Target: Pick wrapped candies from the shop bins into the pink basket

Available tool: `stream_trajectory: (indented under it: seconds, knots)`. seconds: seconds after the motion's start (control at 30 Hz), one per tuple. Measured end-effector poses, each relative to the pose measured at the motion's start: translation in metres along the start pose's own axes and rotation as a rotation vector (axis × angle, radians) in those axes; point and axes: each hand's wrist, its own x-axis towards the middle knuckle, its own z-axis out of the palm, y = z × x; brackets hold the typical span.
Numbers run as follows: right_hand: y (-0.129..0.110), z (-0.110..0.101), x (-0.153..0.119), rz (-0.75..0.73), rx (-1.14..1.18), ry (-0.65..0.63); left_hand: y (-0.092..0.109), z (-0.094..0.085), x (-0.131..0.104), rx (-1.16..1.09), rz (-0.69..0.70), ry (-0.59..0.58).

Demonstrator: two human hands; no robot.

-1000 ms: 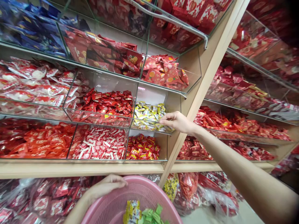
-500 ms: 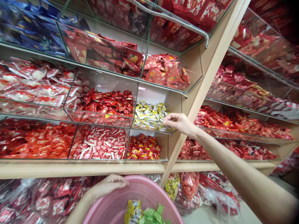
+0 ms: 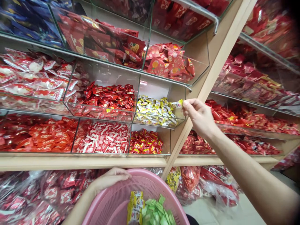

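Note:
Pinched between the fingers of my right hand (image 3: 198, 114) is a small yellow and white candy packet (image 3: 177, 104), just above the clear bin's front edge. Similar yellow and white packets (image 3: 153, 109) lie in that bin, left of the hand. My left hand (image 3: 113, 178) is closed over the rim of a pink basket (image 3: 150, 176) at the bottom centre. Inside the basket are yellow packets (image 3: 135, 207) on the left and green packets (image 3: 157, 211) beside them.
Clear bins hold red candies (image 3: 110, 100), red and white candies (image 3: 105, 137) and red-yellow candies (image 3: 146, 142). A slanting wooden upright (image 3: 208, 78) divides the shelves. Plastic bags of sweets (image 3: 56, 193) sit below the wooden ledge (image 3: 82, 162).
My right hand has moved right and up, lifting a yellow and white packet from the bin. The view has shifted slightly. My left hand still holds the basket rim.

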Motion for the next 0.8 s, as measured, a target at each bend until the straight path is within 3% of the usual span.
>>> stream_trajectory:
  seconds: [0.07, 0.17, 0.33, 0.43, 0.6, 0.8]
  knots:
    - [-0.008, -0.001, -0.024, 0.051, 0.050, -0.015, 0.000, 0.000, 0.001, -0.006, 0.004, -0.009]
    - [0.001, 0.011, -0.081, 0.266, 0.105, -0.165, 0.000, 0.001, 0.002, -0.002, 0.004, -0.019]
    - [0.060, 0.051, -0.201, 0.776, 0.207, -0.452, 0.006, 0.004, 0.000, 0.001, -0.018, -0.033]
    - [0.091, 0.066, -0.252, 0.995, 0.242, -0.448, 0.010, 0.005, -0.001, -0.023, -0.030, -0.037]
    - [0.107, 0.078, -0.285, 1.128, 0.354, -0.327, 0.008, 0.003, -0.001, -0.019, -0.034, -0.028]
    - [0.105, 0.093, -0.303, 1.175, 0.335, -0.347, 0.007, 0.004, -0.001, -0.044, -0.035, -0.027]
